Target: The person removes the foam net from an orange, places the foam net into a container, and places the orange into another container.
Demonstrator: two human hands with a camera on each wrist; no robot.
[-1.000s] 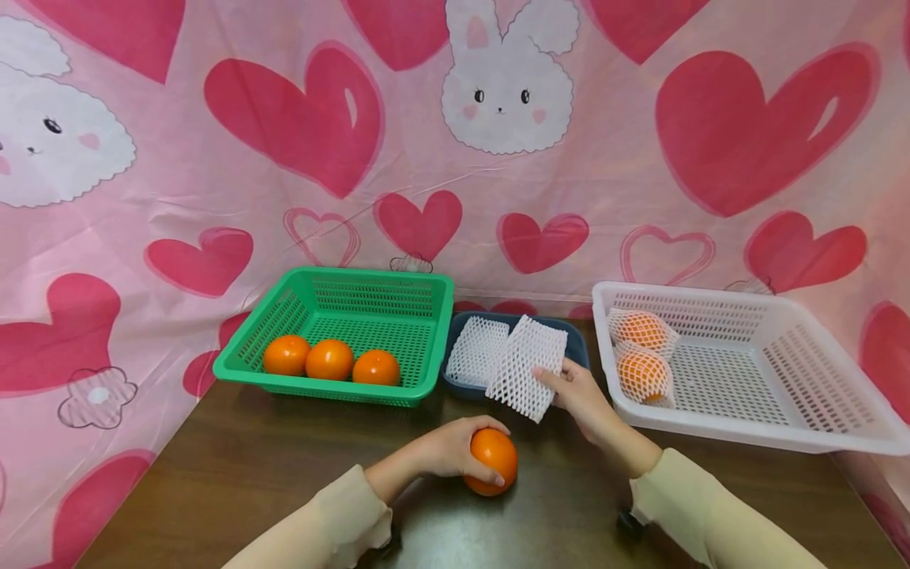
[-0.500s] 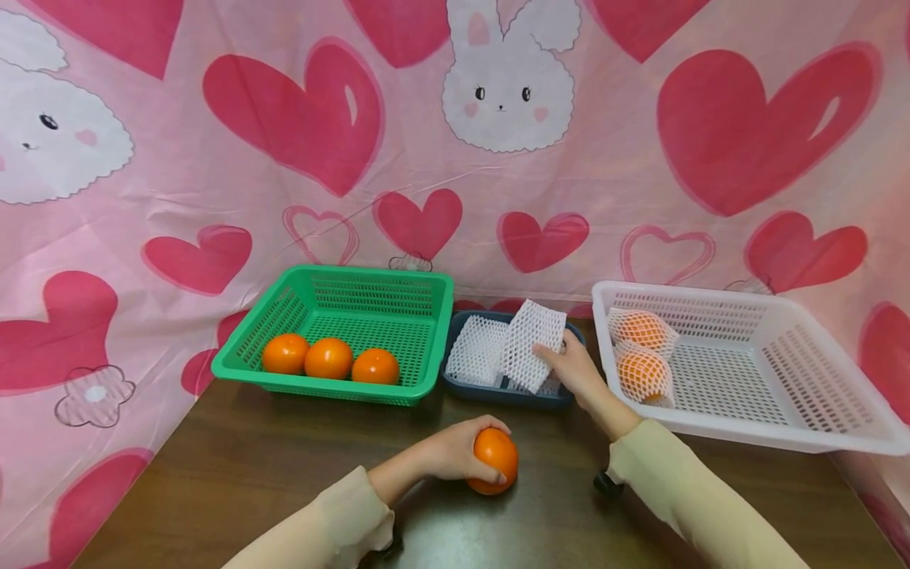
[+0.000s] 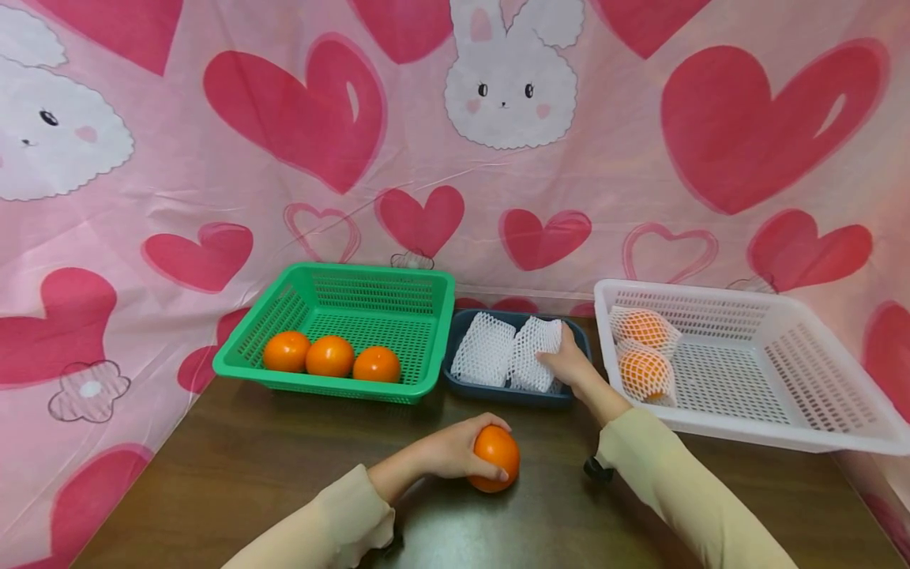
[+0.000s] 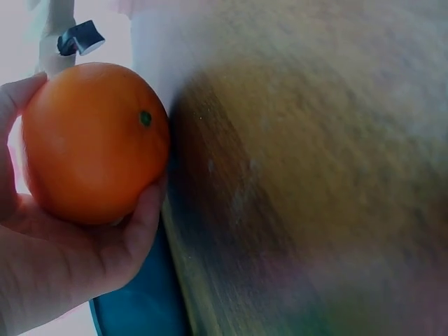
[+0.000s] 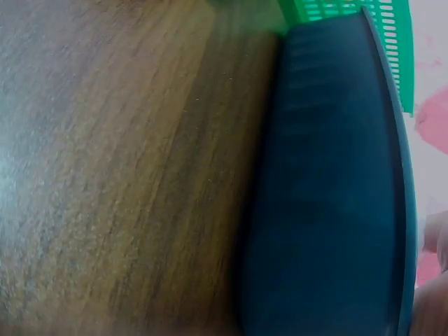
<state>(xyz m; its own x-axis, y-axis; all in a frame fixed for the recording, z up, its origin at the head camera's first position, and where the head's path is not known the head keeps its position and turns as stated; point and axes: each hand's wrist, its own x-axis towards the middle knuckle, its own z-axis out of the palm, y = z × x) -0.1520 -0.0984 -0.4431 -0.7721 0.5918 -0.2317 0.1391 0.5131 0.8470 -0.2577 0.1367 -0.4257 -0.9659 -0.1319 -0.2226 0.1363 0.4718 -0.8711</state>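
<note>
In the head view my left hand [image 3: 452,450] grips a bare orange [image 3: 499,457] at the middle of the table, thumb on its near side and fingers over the top. The left wrist view shows the same orange [image 4: 94,143] cupped in the hand, its green stem spot facing right. My right hand [image 3: 570,362] pinches a white foam net sleeve [image 3: 533,357] low in the right part of the dark blue tray [image 3: 498,393]. Another stack of foam net sleeves [image 3: 485,352] lies in the tray's left part. In the right wrist view, the tray's wall [image 5: 329,182] hides most of that hand.
A green basket [image 3: 320,384] to the left holds three bare oranges [image 3: 330,357]. On the right stands a white basket [image 3: 739,431] with two net-wrapped oranges [image 3: 644,373] along its left side. A pink heart-print cloth [image 3: 426,142] hangs behind the brown table [image 3: 284,458].
My right hand has carried the foam net sleeve back and down, from in front of the tray into its right part. The left hand has kept its grip on the orange in place.
</note>
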